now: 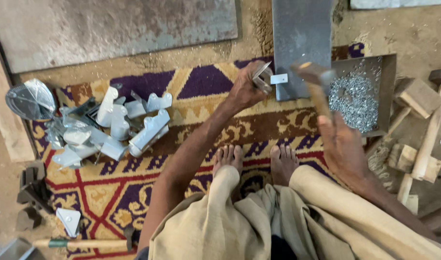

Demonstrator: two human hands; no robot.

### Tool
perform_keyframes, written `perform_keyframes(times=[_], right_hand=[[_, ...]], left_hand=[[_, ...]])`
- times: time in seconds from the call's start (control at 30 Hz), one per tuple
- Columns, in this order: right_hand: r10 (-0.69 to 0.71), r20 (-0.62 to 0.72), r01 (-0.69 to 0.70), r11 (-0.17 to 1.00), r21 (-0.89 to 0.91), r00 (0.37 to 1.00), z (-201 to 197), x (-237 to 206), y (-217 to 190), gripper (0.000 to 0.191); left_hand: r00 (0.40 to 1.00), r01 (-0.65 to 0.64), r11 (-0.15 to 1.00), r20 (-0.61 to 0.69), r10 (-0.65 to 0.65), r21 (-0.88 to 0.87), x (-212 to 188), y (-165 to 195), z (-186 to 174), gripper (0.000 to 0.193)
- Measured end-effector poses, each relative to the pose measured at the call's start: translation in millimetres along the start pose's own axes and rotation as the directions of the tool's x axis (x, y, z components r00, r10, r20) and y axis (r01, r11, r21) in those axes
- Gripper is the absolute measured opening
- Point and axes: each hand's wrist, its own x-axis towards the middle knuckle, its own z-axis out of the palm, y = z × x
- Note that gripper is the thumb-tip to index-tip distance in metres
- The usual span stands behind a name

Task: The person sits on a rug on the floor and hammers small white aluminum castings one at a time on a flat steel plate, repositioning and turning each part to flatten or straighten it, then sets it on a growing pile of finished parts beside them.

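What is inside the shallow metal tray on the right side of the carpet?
The metal tray holds a heap of small shiny metal pieces, perhaps rivets; they are too small to tell. The blurred hammer in the right hand covers its left edge.

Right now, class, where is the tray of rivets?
In the head view, the tray of rivets lies on the person's right, beside the steel plate, just beyond the right hand swinging a hammer.

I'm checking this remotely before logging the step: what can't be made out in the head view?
- Hammer in the right hand: motion-blurred, head shape unclear.
- Small metal piece in the left hand: mostly covered by fingers.
- Tray contents: too small to identify.
- Steel plate: cut off by the top edge.
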Motion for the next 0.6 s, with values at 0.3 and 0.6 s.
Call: perform_keyframes(times=[0.3, 0.6], right_hand=[[-0.095, -0.264, 0.108, 0.994, 0.035, 0.960, 17.1, 3.1, 7.8, 0.049], [-0.237, -0.281, 0.363, 0.719, 0.593, 0.930, -18.0, -10.9, 6.0, 0.033]], left_hand=[[0.987, -0.139, 0.977, -0.059, 0.150, 0.159, 3.7, -3.0, -3.7, 0.037], [0.987, -0.145, 0.957, -0.031, 0.158, 0.251, 15.0, -2.3, -4.8, 0.031]])
